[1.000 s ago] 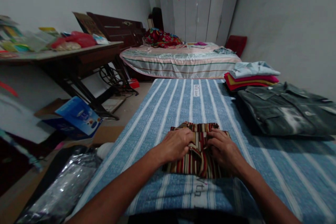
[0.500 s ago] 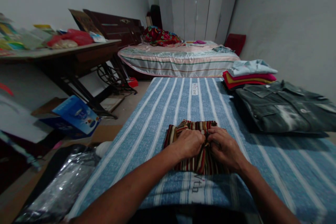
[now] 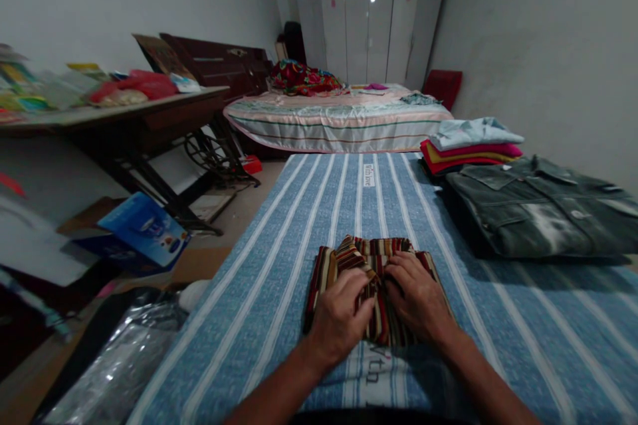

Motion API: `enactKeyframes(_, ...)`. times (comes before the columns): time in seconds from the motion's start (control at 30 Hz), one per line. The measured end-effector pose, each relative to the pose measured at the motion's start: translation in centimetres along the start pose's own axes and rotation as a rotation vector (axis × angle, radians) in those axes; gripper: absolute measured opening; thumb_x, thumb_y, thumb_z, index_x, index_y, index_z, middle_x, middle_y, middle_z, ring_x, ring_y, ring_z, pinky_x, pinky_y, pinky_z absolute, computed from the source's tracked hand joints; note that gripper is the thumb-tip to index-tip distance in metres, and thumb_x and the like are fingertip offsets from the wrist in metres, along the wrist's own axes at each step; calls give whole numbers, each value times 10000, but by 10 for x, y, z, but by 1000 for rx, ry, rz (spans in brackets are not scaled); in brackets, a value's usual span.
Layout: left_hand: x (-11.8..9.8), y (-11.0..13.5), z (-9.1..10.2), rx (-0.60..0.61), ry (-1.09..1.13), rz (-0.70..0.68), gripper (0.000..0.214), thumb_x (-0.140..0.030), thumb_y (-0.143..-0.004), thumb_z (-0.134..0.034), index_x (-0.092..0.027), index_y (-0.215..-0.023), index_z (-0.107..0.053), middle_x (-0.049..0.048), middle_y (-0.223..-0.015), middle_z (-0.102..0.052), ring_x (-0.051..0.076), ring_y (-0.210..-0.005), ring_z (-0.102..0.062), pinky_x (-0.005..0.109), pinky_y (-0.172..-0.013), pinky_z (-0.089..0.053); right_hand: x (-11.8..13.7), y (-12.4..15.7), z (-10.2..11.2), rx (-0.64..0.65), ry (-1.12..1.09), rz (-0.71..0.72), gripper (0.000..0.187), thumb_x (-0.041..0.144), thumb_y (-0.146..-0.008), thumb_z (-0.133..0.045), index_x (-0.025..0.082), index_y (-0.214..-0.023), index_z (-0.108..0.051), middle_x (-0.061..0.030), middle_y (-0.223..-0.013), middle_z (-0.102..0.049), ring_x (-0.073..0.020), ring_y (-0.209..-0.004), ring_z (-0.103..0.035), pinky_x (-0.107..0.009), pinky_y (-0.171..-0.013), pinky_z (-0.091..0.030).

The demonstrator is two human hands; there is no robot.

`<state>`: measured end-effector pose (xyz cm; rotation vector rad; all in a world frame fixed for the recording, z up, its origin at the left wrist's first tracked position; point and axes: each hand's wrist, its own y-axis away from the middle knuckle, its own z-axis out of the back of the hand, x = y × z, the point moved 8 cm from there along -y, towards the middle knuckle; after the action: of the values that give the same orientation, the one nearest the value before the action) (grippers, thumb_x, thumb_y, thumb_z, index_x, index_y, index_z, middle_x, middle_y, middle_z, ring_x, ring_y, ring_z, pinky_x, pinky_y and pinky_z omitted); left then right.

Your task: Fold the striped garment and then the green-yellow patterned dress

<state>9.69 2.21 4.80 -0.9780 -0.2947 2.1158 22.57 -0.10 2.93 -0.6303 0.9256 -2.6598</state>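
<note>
A small folded cloth with red, brown and cream stripes (image 3: 329, 264) lies on the blue-and-white striped mattress (image 3: 279, 265) in front of me. My left hand (image 3: 339, 315) rests on its near left part, fingers curled and pinching a fold near the middle. My right hand (image 3: 417, 299) lies on the right part, fingers bent and gripping the same middle fold. The two hands almost touch at the centre of the cloth.
A folded dark green shirt (image 3: 533, 212) lies at the right, with a stack of folded clothes (image 3: 471, 146) behind it. A second bed (image 3: 339, 116) stands beyond. A cluttered wooden table (image 3: 124, 113) is left. A blue box (image 3: 144, 229) and silver bag (image 3: 119, 365) are on the floor.
My left hand has drawn back toward me along the cloth. The cloth's left side now shows more. The right hand has stayed on the middle fold.
</note>
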Motion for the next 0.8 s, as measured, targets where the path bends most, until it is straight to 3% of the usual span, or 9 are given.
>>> enactKeyframes(0.1, -11, 22, -12, 43, -78, -75, 189, -156, -812, -533, -194, -988, -588, 94, -1113, -627, 208, -1088, -570, 353, -963, -483, 0, 2, -1, -25, 27, -3, 206, 99, -850, -443, 181, -972, -588, -102, -1052, -623, -264, -1142, -507, -467, -974, -449)
enactKeyframes(0.2, -4, 35, -22, 47, -134, -11, 174, -165, -819, -519, -197, -971, -598, 103, -1127, -631, 218, -1084, -581, 377, -951, -506, -1, 4, -4, -45, 70, -18, 202, 99, -850, -445, 183, -958, -593, -100, -1038, -630, -266, -1116, -525, -472, -969, -453)
enactKeyframes(0.43, -2, 39, -25, -9, -165, -13, 194, -158, -838, -472, -196, -972, -608, 105, -1114, -649, 227, -1064, -599, 391, -929, -527, -2, 7, -6, -99, 97, -49, 226, 124, -858, -444, 186, -1014, -595, -119, -1123, -603, -281, -1190, -480, -493, -980, -445)
enactKeyframes(0.57, 2, 33, -3, -69, -43, -5, 165, -157, -856, -465, -205, -904, -615, 81, -1053, -663, 168, -1005, -625, 282, -884, -535, -11, 8, 5, -133, 69, -77, 287, 222, -862, -489, 180, -1137, -559, -138, -1206, -562, -295, -1227, -445, -521, -987, -427)
enactKeyframes(0.67, 25, 22, 27, -157, -73, 75, 164, -200, -861, -470, -195, -912, -625, 76, -1021, -669, 171, -992, -627, 290, -897, -513, -31, 13, 16, -138, 43, -173, 394, 364, -852, -532, 165, -1193, -529, -146, -1212, -559, -297, -1201, -463, -513, -989, -415)
enactKeyframes(0.8, 89, 14, 61, -202, -137, 491, 215, -323, -798, -507, -182, -903, -631, 78, -965, -674, 206, -875, -647, 327, -800, -524, -75, 32, 27, -89, -17, -476, 508, 518, -815, -522, 153, -1167, -552, -142, -1160, -598, -298, -1107, -530, -479, -930, -445)
